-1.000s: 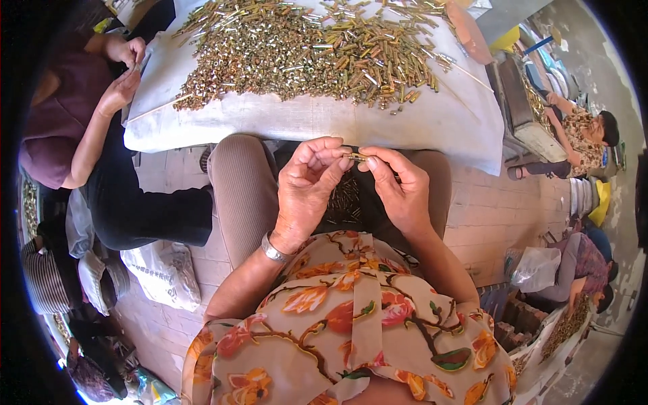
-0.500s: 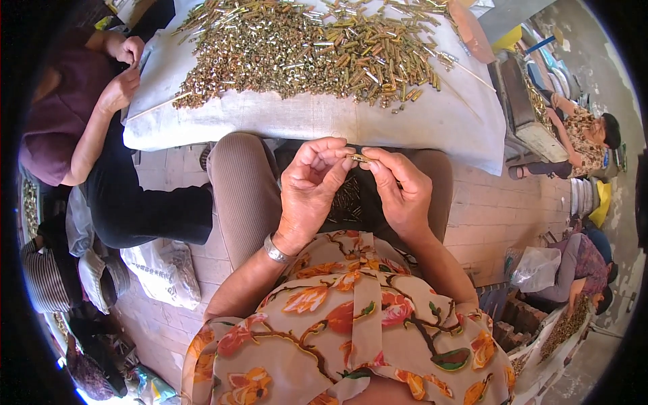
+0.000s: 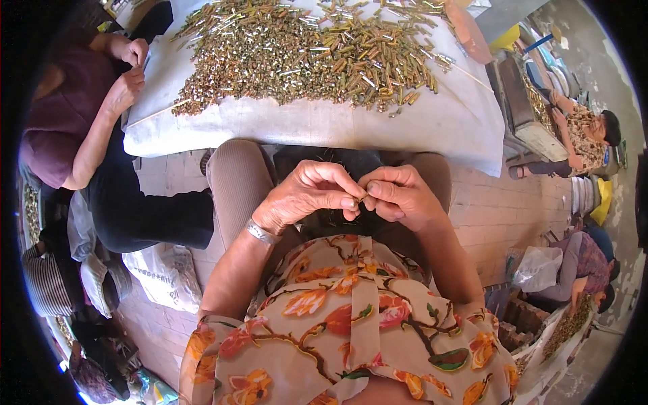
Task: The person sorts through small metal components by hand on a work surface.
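Note:
My left hand (image 3: 304, 196) and my right hand (image 3: 405, 199) meet above my lap, fingertips close together. Between them is a small brass-coloured metal fastener (image 3: 362, 198), mostly covered by the fingers. Thumb and index finger of each hand pinch it, the left from one end and the right from the other. Beyond my hands, a large pile of small brass-coloured nuts (image 3: 243, 67) and short metal sleeves (image 3: 378, 61) lies on the white cloth-covered table (image 3: 304, 125). Dark material in my lap, under the hands, is largely hidden.
A person in a dark purple top (image 3: 67, 121) sits close on my left, hands at the table's corner. Thin sticks (image 3: 158, 113) lie on the cloth. White plastic bags (image 3: 163, 273) stand on the tiled floor. Other people work at a box (image 3: 530, 118) and a tray (image 3: 567, 331) to the right.
Both hands have come down toward my body, away from the table edge. The fingers have closed further around the fastener, which showed more plainly before.

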{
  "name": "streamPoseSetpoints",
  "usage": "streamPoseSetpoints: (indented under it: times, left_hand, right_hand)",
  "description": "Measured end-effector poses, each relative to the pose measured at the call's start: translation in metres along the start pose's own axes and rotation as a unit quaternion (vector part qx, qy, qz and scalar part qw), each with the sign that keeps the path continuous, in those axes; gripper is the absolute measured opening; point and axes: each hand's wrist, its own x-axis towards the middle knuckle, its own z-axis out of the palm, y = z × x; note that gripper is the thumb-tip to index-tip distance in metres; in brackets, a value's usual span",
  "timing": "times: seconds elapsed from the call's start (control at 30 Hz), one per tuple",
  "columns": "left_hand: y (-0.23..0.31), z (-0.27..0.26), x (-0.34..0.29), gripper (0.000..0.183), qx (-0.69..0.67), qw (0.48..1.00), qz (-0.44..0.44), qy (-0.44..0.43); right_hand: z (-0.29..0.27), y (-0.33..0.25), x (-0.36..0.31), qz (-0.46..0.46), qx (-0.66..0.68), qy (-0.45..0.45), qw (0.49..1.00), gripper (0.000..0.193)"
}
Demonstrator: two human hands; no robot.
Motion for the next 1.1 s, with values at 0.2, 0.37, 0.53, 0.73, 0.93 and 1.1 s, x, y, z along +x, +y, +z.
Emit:
streamPoseSetpoints:
  times: [0.2, 0.37, 0.53, 0.73, 0.93, 1.1]
  left_hand:
    - [-0.022, 0.004, 0.01, 0.013, -0.006, 0.991, 0.062, 0.122]
    - [-0.002, -0.011, 0.038, 0.018, 0.127, 0.972, -0.002, 0.196]
    - [-0.012, -0.056, 0.091, 0.021, 0.599, 0.724, 0.223, 0.26]
    - [-0.011, -0.054, 0.107, 0.012, 0.707, 0.64, 0.178, 0.242]
    - [-0.012, -0.053, 0.101, 0.014, 0.7, 0.64, 0.205, 0.242]
    - [-0.015, -0.05, 0.082, 0.021, 0.625, 0.68, 0.252, 0.29]
  right_hand:
    - [0.007, 0.012, 0.01, -0.088, -0.009, 0.138, 0.986, 0.021]
    - [-0.013, 0.003, 0.03, -0.048, 0.118, 0.167, 0.978, 0.02]
    - [-0.058, -0.026, 0.085, -0.085, -0.196, 0.271, 0.938, 0.011]
    - [-0.085, -0.036, 0.113, -0.284, -0.766, 0.197, 0.542, 0.023]
    - [-0.085, -0.041, 0.112, -0.265, -0.818, 0.15, 0.489, 0.021]
    - [-0.073, -0.036, 0.097, -0.404, -0.634, 0.19, 0.632, 0.02]
